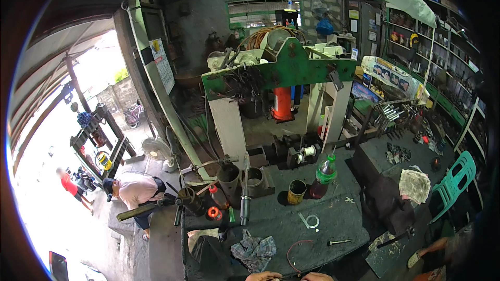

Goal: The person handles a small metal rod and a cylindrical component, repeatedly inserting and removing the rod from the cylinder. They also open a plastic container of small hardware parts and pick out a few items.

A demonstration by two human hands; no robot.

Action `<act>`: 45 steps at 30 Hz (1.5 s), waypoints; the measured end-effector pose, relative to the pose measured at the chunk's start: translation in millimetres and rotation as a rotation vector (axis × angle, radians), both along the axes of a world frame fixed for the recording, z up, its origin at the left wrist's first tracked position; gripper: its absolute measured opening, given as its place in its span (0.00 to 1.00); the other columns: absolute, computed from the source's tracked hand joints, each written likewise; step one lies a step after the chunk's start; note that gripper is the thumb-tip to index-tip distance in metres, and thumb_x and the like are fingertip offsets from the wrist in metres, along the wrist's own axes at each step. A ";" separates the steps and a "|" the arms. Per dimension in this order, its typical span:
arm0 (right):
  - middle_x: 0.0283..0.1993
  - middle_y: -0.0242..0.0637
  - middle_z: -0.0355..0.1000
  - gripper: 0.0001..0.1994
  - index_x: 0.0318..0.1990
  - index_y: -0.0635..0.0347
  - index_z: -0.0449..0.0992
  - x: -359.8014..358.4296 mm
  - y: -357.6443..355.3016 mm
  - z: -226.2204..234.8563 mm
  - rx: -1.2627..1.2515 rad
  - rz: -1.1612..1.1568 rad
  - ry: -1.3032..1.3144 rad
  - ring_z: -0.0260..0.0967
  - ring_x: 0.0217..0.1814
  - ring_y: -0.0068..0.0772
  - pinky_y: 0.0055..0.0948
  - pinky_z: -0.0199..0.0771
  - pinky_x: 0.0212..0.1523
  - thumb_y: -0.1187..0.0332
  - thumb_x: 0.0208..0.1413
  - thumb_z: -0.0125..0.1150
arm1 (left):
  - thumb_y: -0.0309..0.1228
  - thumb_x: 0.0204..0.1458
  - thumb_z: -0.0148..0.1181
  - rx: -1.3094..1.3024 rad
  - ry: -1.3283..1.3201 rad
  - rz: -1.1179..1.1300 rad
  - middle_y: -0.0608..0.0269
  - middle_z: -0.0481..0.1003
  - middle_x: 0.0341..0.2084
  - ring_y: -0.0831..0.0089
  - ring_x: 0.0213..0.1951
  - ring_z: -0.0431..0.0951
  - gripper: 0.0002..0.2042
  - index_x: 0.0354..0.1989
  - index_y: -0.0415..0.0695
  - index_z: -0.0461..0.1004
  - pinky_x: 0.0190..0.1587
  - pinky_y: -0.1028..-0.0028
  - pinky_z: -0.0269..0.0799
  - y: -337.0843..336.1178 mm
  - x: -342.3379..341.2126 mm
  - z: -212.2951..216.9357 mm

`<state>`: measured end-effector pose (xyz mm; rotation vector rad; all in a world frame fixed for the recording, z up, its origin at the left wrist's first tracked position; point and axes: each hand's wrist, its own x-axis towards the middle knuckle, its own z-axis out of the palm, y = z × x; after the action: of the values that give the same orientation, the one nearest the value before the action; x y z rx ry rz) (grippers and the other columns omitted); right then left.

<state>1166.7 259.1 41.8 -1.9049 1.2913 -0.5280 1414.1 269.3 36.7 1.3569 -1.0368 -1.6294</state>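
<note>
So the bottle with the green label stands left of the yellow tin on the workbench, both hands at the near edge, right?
Not quite. The head view shows the bottle standing right of the tin, not left. The rest holds: both on the workbench, left hand and right hand at its near edge.

A green-and-white hydraulic press (281, 73) with an orange-red jack (283, 104) stands behind a dark grey workbench (333, 218). A plastic bottle (324, 174) with a green label and dark red liquid stands beside a yellowish rusted tin can (296, 191) at the bench's middle, with a blue-grey checked rag (254, 250) near its front edge. A turquoise plastic chair (454, 182) sits off the right edge.
</note>
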 end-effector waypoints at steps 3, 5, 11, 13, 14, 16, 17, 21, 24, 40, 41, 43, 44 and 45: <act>0.39 0.48 0.78 0.13 0.39 0.63 0.77 3.0 1.4 -0.3 0.071 -0.040 -0.006 0.77 0.44 0.56 0.48 0.75 0.48 0.60 0.65 0.59 | 0.27 0.60 0.62 -0.029 0.005 0.018 0.64 0.81 0.28 0.80 0.26 0.76 0.11 0.48 0.34 0.81 0.29 0.78 0.72 -1.6 -1.0 -3.8; 0.38 0.48 0.78 0.13 0.40 0.62 0.77 2.2 -2.0 5.8 0.169 -0.055 -0.010 0.76 0.43 0.56 0.48 0.75 0.47 0.60 0.64 0.61 | 0.26 0.60 0.62 0.008 0.006 0.023 0.64 0.81 0.28 0.80 0.26 0.76 0.11 0.48 0.33 0.81 0.29 0.77 0.72 -4.3 -4.4 -0.1; 0.36 0.45 0.74 0.12 0.39 0.59 0.78 -14.4 -15.5 -15.1 -0.106 -0.075 -0.112 0.75 0.44 0.55 0.46 0.75 0.43 0.60 0.58 0.67 | 0.25 0.61 0.61 0.171 0.000 0.034 0.65 0.81 0.29 0.80 0.28 0.76 0.11 0.48 0.32 0.81 0.30 0.78 0.72 -24.5 -27.7 1.7; 0.36 0.45 0.75 0.11 0.37 0.59 0.79 -33.1 -26.0 -29.9 -0.094 -0.061 -0.120 0.75 0.43 0.56 0.46 0.75 0.43 0.60 0.60 0.65 | 0.25 0.61 0.61 0.163 0.003 0.052 0.64 0.82 0.30 0.79 0.29 0.78 0.11 0.48 0.32 0.81 0.31 0.77 0.73 -31.8 -43.2 -0.6; 0.36 0.45 0.75 0.11 0.37 0.59 0.79 -40.7 -32.4 -32.0 -0.087 -0.056 -0.128 0.75 0.43 0.56 0.46 0.75 0.43 0.60 0.60 0.64 | 0.25 0.61 0.61 0.120 -0.003 0.056 0.64 0.82 0.31 0.79 0.30 0.78 0.11 0.48 0.32 0.81 0.32 0.77 0.74 -34.3 -50.5 -2.9; 0.34 0.43 0.76 0.12 0.35 0.59 0.80 -60.5 -48.8 -33.8 0.190 -0.061 -0.214 0.75 0.38 0.52 0.43 0.75 0.41 0.60 0.62 0.62 | 0.25 0.61 0.61 0.037 -0.014 0.063 0.64 0.83 0.32 0.78 0.31 0.79 0.10 0.47 0.32 0.81 0.35 0.76 0.76 -40.4 -66.9 -8.6; 0.34 0.43 0.76 0.11 0.36 0.60 0.80 -71.1 -59.7 -31.5 0.351 -0.052 -0.204 0.75 0.37 0.51 0.42 0.74 0.40 0.60 0.62 0.62 | 0.26 0.60 0.63 0.033 -0.059 0.019 0.62 0.83 0.33 0.76 0.34 0.81 0.11 0.47 0.33 0.82 0.38 0.75 0.78 -47.9 -72.5 -7.4; 0.32 0.41 0.74 0.08 0.38 0.59 0.79 -91.5 -90.7 1.2 0.283 0.008 -0.212 0.73 0.36 0.45 0.41 0.73 0.37 0.64 0.58 0.67 | 0.29 0.58 0.66 0.156 -0.087 0.038 0.61 0.83 0.33 0.77 0.34 0.80 0.12 0.45 0.33 0.82 0.37 0.75 0.77 -69.5 -93.6 12.1; 0.34 0.41 0.74 0.09 0.40 0.58 0.78 -106.5 -103.1 -12.3 -0.029 0.084 -0.198 0.74 0.39 0.47 0.44 0.74 0.39 0.64 0.57 0.67 | 0.31 0.58 0.68 0.161 -0.129 0.081 0.62 0.83 0.32 0.79 0.33 0.80 0.12 0.43 0.33 0.83 0.36 0.75 0.77 -78.3 -108.7 19.2; 0.35 0.47 0.75 0.09 0.40 0.62 0.80 -145.6 -136.3 3.2 0.024 0.030 -0.235 0.74 0.40 0.60 0.46 0.74 0.42 0.65 0.63 0.61 | 0.25 0.62 0.60 0.071 0.066 0.241 0.58 0.80 0.27 0.73 0.25 0.81 0.10 0.47 0.31 0.79 0.26 0.74 0.77 -93.9 -146.9 15.2; 0.34 0.44 0.79 0.10 0.43 0.61 0.81 -145.4 -137.1 8.0 -0.027 -0.006 -0.312 0.77 0.36 0.50 0.41 0.76 0.41 0.64 0.64 0.62 | 0.25 0.62 0.60 0.059 0.069 0.253 0.58 0.80 0.27 0.73 0.25 0.81 0.10 0.47 0.32 0.79 0.27 0.74 0.78 -96.5 -148.1 14.9; 0.35 0.36 0.78 0.08 0.44 0.61 0.81 -149.1 -141.6 15.4 0.111 -0.079 -0.470 0.76 0.34 0.33 0.30 0.76 0.38 0.68 0.60 0.69 | 0.24 0.62 0.60 0.109 0.113 0.265 0.58 0.81 0.29 0.72 0.27 0.82 0.10 0.48 0.32 0.78 0.31 0.74 0.80 -105.1 -148.5 18.1; 0.35 0.32 0.78 0.10 0.44 0.61 0.81 -151.0 -142.2 21.6 0.196 -0.115 -0.548 0.76 0.33 0.24 0.25 0.76 0.37 0.70 0.57 0.73 | 0.25 0.63 0.60 0.027 0.253 0.259 0.58 0.81 0.32 0.72 0.30 0.82 0.10 0.49 0.33 0.78 0.33 0.74 0.81 -104.7 -147.2 12.8; 0.37 0.32 0.78 0.10 0.45 0.62 0.81 -155.9 -146.3 32.4 0.202 -0.087 -0.540 0.75 0.36 0.22 0.25 0.76 0.38 0.71 0.58 0.72 | 0.28 0.64 0.59 0.083 0.267 0.250 0.56 0.80 0.31 0.71 0.31 0.81 0.12 0.49 0.31 0.78 0.35 0.72 0.81 -109.1 -143.5 10.2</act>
<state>1010.7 112.7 74.1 -1.4120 1.0252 -0.8532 1270.6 160.2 47.0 1.2265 -0.6230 -1.6236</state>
